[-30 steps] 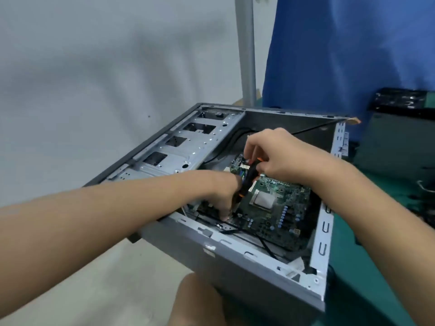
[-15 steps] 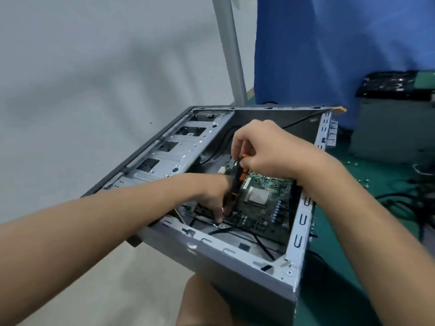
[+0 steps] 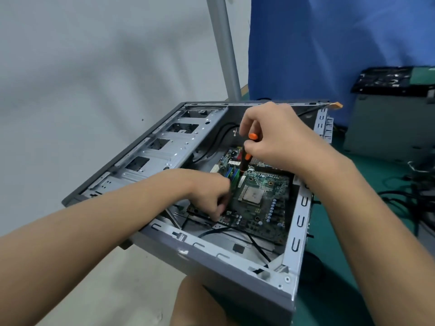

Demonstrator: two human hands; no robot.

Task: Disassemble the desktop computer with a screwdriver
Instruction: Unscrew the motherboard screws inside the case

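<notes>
Right hand [image 3: 275, 140]: fingers curled tight round the orange-and-black handle of the screwdriver [image 3: 246, 161], shaft slanting down toward the motherboard [image 3: 270, 215]. Left hand [image 3: 208, 192]: fingers curled downward at the board's near-left edge, where the shaft disappears; whether it grips anything cannot be told. Board lies inside the open grey computer case [image 3: 211, 264], on the green bench [image 3: 329, 290]. Board printing too small to read.

Orange-and-black screwdriver [image 3: 244, 158], green motherboard [image 3: 261, 203], grey computer case [image 3: 226, 267], blue curtain [image 3: 329, 48], green mat [image 3: 334, 267].
</notes>
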